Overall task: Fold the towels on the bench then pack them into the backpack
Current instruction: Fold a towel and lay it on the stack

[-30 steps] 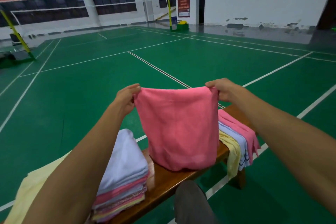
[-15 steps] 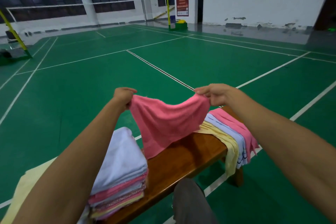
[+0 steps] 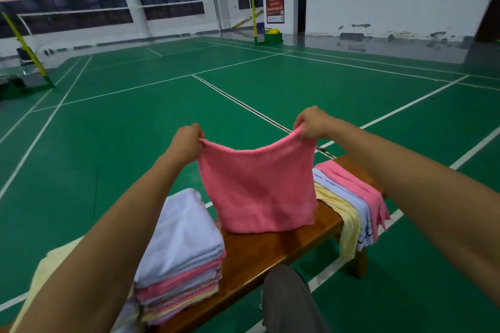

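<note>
Evidently squaring it for folding: left hand (image 3: 187,141) and right hand (image 3: 311,123) each pinch a top corner of the pink towel (image 3: 259,186) (hem brushing the bench (image 3: 270,254)).

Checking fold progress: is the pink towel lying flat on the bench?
No, both hands hold the pink towel up by its corners.

bench (image 3: 259,257) middle bare | folded stack (image 3: 184,246) left | draped towels (image 3: 351,197) right

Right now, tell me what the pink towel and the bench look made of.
Pink towel: soft matte cloth, likely terry or microfibre; it sags between the left hand and right hand. Bench: seemingly varnished wood, with a glossy reddish-brown sheen.
</note>
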